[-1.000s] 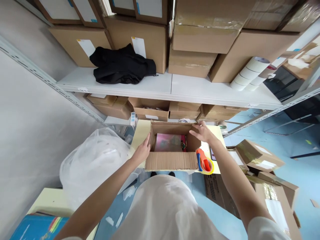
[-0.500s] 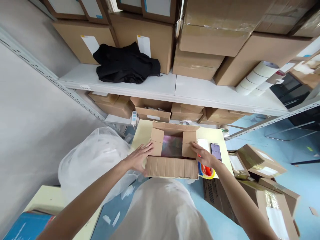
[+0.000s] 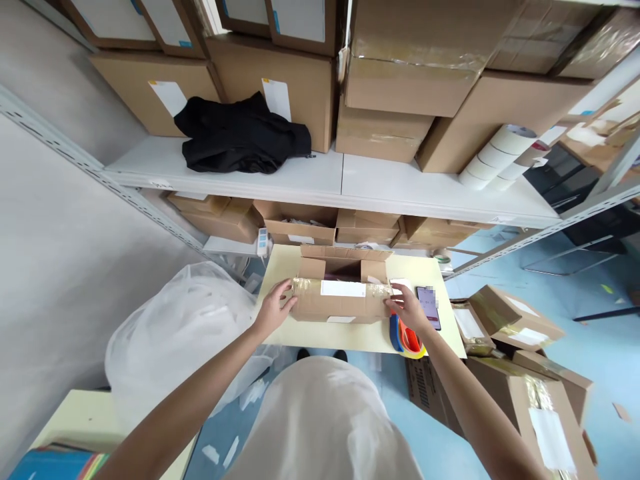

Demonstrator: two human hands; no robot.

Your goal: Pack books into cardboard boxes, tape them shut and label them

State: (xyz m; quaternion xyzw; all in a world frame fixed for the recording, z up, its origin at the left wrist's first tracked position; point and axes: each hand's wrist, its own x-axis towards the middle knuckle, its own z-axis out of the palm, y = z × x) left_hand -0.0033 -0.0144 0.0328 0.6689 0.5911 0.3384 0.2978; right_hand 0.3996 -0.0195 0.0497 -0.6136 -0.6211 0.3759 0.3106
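Flanking brown rectangular cardboard box (image 3: 320, 309) on pale-yellow tabletop (image 3: 325, 336): my left hand (image 3: 273, 309), my right hand (image 3: 409, 311), thumbs and fingers parted at opposite ends of near side, seemingly for balance; pinch unclear.

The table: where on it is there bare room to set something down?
On the table, a strip runs between the box and the near edge; one patch lies behind the left hand, another behind the phone. It's crowded right of the box: right hand, tape and phone.
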